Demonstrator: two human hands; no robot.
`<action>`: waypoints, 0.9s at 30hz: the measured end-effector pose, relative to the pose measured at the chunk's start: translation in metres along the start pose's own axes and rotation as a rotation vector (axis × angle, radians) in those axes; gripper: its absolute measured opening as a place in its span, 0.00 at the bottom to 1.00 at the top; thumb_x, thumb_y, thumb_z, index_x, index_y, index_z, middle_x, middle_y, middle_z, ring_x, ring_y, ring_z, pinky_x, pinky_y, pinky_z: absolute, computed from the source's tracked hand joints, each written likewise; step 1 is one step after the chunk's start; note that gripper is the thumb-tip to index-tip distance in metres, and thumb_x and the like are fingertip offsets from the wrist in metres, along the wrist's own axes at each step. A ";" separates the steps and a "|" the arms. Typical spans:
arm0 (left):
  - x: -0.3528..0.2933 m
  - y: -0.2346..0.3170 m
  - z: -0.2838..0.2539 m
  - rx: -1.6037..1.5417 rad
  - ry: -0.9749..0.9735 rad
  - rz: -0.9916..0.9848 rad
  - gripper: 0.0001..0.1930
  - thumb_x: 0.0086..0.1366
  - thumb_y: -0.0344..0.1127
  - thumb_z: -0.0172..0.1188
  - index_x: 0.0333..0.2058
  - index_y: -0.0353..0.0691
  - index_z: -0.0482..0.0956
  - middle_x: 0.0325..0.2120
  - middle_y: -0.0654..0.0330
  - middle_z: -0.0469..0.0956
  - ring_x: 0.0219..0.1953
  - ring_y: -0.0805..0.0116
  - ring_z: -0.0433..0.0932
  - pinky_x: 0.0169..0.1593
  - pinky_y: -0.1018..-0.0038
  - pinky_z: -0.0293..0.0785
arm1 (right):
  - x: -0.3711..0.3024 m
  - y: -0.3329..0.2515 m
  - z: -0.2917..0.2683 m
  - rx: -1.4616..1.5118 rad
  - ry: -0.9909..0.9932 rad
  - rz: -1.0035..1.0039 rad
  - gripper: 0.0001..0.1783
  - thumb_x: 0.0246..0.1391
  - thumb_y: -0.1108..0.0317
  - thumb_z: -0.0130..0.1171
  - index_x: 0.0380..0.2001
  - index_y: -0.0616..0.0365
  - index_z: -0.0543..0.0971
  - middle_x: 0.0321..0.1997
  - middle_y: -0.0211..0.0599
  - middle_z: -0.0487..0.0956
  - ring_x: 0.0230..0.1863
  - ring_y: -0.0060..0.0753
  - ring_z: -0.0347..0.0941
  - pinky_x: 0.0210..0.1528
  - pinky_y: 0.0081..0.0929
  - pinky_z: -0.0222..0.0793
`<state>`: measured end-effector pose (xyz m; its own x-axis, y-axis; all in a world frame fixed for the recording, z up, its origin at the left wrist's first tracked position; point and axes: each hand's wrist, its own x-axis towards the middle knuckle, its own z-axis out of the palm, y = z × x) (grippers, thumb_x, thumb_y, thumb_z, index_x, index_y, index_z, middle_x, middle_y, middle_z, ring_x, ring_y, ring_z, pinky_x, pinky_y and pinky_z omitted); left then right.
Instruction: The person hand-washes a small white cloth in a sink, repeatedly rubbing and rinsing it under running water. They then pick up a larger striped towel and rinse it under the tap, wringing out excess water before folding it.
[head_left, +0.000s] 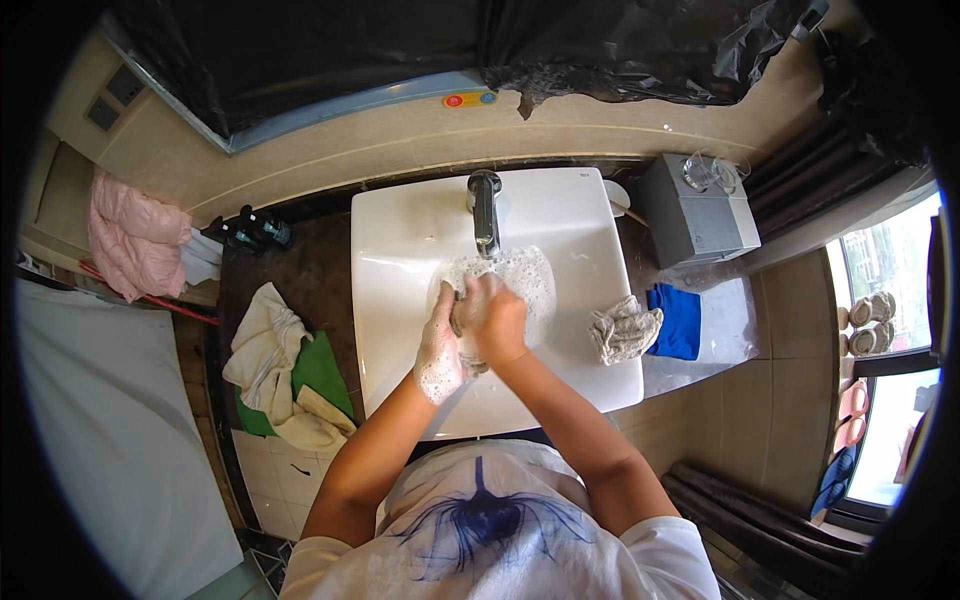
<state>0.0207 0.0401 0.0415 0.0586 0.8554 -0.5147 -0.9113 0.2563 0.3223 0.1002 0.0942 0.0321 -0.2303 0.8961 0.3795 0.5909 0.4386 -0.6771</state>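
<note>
My left hand (pixel 438 350), covered in white suds up to the wrist, is over the white sink (pixel 395 240). Pressed against it from the right is my right hand (pixel 498 322), its fingers curled closed. A small wet greyish cloth (pixel 461 318) shows between the two hands, mostly hidden by them; its exact kind cannot be made out. Foam (pixel 525 275) lies in the basin just beyond my hands, under the chrome faucet (pixel 485 215). On the sink's right rim a crumpled grey-beige knitted piece (pixel 627 330) lies beside a folded blue cloth (pixel 676 322).
Left of the sink, cream cloths (pixel 265 350) and a green cloth (pixel 322 375) lie on the dark counter (pixel 325 260). Dark bottles (pixel 258 232) stand behind them. A grey box (pixel 700 215) with clear glasses (pixel 708 172) on top stands at the back right. A pink garment (pixel 137 235) hangs far left.
</note>
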 end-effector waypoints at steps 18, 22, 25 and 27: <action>0.017 -0.004 -0.011 0.100 0.006 0.173 0.19 0.71 0.52 0.47 0.45 0.42 0.72 0.36 0.65 0.74 0.42 0.70 0.74 0.50 0.73 0.71 | 0.001 0.010 0.020 0.152 0.022 0.008 0.19 0.56 0.58 0.57 0.17 0.60 0.75 0.14 0.49 0.72 0.14 0.53 0.69 0.19 0.41 0.66; 0.013 -0.005 -0.015 0.142 -0.011 0.247 0.24 0.70 0.55 0.46 0.47 0.38 0.70 0.37 0.63 0.74 0.43 0.71 0.73 0.54 0.72 0.68 | -0.009 -0.015 0.010 0.221 0.058 -0.173 0.17 0.55 0.61 0.58 0.17 0.60 0.75 0.15 0.48 0.73 0.14 0.49 0.69 0.18 0.38 0.65; 0.025 -0.013 -0.056 0.325 -0.185 0.457 0.31 0.70 0.59 0.45 0.54 0.35 0.66 0.39 0.61 0.74 0.44 0.71 0.73 0.58 0.71 0.66 | -0.027 -0.039 0.008 0.265 0.087 -0.377 0.15 0.55 0.64 0.58 0.18 0.60 0.75 0.15 0.45 0.73 0.13 0.44 0.69 0.17 0.37 0.64; 0.041 -0.007 -0.095 0.407 -0.283 0.402 0.31 0.70 0.58 0.45 0.57 0.34 0.63 0.42 0.61 0.74 0.46 0.70 0.73 0.58 0.70 0.66 | -0.026 -0.028 0.011 0.210 0.058 -0.365 0.13 0.55 0.65 0.58 0.19 0.60 0.75 0.15 0.44 0.73 0.13 0.46 0.69 0.17 0.37 0.65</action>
<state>-0.0097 0.0303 -0.0575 -0.0999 0.9919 -0.0788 -0.6602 -0.0068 0.7510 0.0809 0.0592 0.0345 -0.3480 0.6767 0.6488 0.3069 0.7361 -0.6032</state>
